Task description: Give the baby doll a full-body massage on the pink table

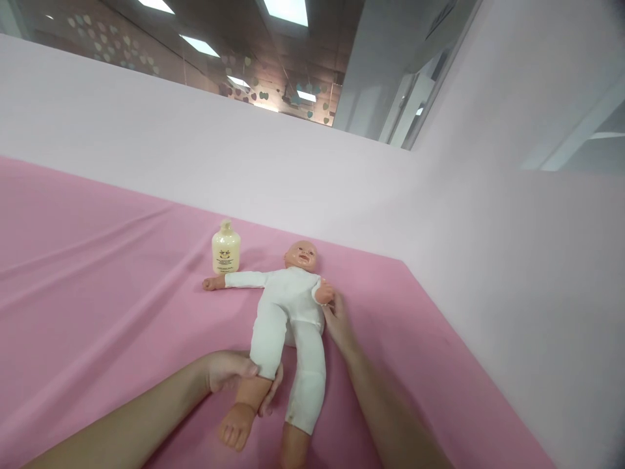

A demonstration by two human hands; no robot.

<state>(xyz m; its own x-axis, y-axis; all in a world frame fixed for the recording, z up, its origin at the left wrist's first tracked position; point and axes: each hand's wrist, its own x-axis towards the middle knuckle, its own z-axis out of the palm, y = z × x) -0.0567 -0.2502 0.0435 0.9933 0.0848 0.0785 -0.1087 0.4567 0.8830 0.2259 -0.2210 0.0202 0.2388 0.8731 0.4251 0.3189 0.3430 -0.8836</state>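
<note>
A baby doll [293, 296] with a white cloth body lies on its back on the pink sheet [146, 312], its head toward the wall. My left hand [232, 372] is wrapped round the doll's lower leg on the left, just above the bare foot, thumb on top and fingers underneath. At the doll's other side, my right hand [338, 319] grips its small hand, which is raised beside the torso. The doll's other arm stretches out flat to the left. Near that arm's hand stands a pale yellow bottle [226, 251] with a printed label.
A white wall [244, 169] runs behind the sheet and another wall [512, 273] closes the right side. Above the back wall, a window [219, 58] shows ceiling lights and heart-shaped decorations. Folds cross the sheet at the left.
</note>
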